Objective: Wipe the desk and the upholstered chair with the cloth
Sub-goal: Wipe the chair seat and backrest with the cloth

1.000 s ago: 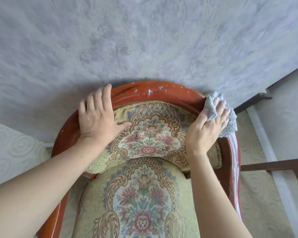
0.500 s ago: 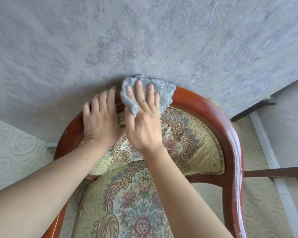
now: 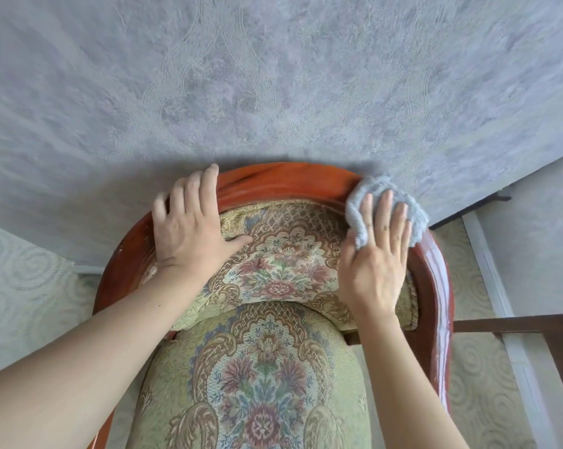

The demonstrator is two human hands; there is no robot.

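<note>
The upholstered chair (image 3: 283,183) has a glossy red-brown curved wooden back rail and floral green-gold fabric on its backrest and seat. My left hand (image 3: 189,228) lies flat, fingers together, over the left part of the rail and the top of the backrest. My right hand (image 3: 375,257) presses a fluffy grey cloth (image 3: 357,209) against the right bend of the rail, fingers spread over it. The desk is out of view.
A grey patterned wall (image 3: 273,76) stands directly behind the chair. Pale swirl-patterned floor (image 3: 20,286) shows at both sides. A white baseboard (image 3: 487,270) and a dark wooden bar (image 3: 516,325) lie at the right, close to the chair's right arm.
My right hand with the cloth swept from the rail's right side to its top middle, then back to the right bend. My left hand stayed on the left of the rail.
</note>
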